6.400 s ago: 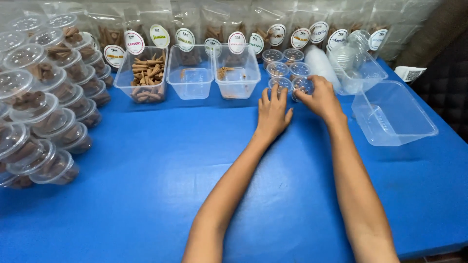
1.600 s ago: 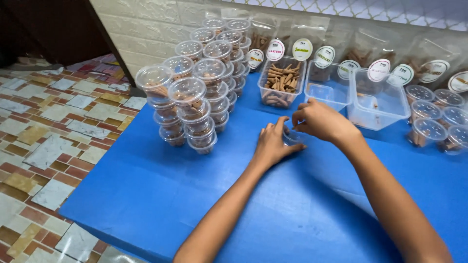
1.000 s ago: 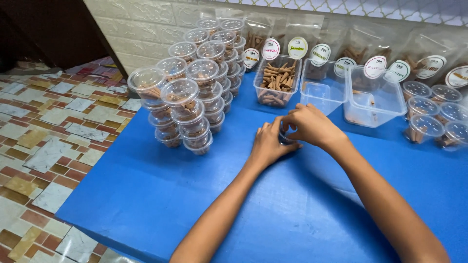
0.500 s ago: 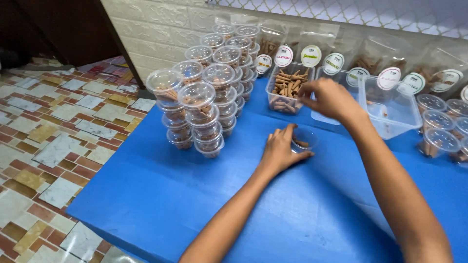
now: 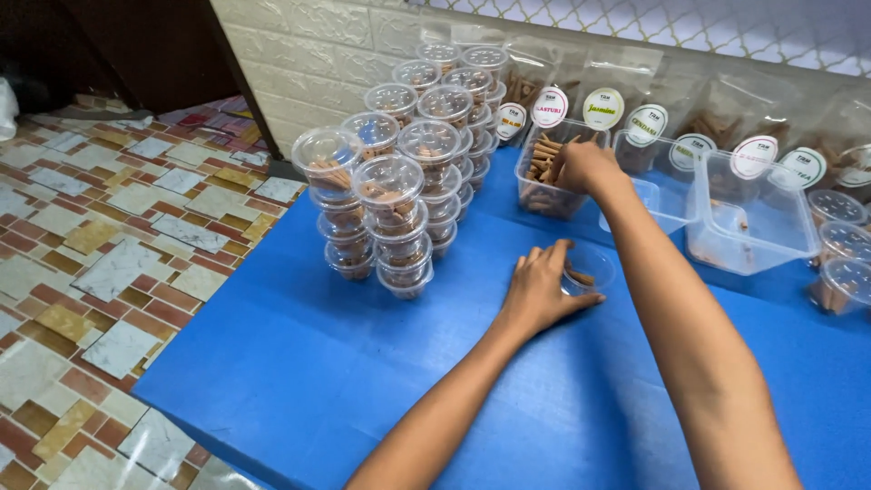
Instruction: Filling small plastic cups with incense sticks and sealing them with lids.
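A: Where are the hands?

B: The left hand lies on the blue desk, fingers curled loosely round a small clear cup to steady it. The cup stands upright near the middle of the desk and seems to hold only a couple of brown sticks.

A: And the other?

B: The right hand reaches into the clear tub of brown sticks by the wall. Its fingers are bent down among them, but I cannot tell whether its grip has closed on any.

A: How far along does it look?

B: A good way, I would judge. Stacks of lidded filled cups stand at the left side of the desk, touching one another. This cup is open and barely filled, with no lid on. More cups wait at the far right beside other clear tubs, and labelled packets lean along the wall.
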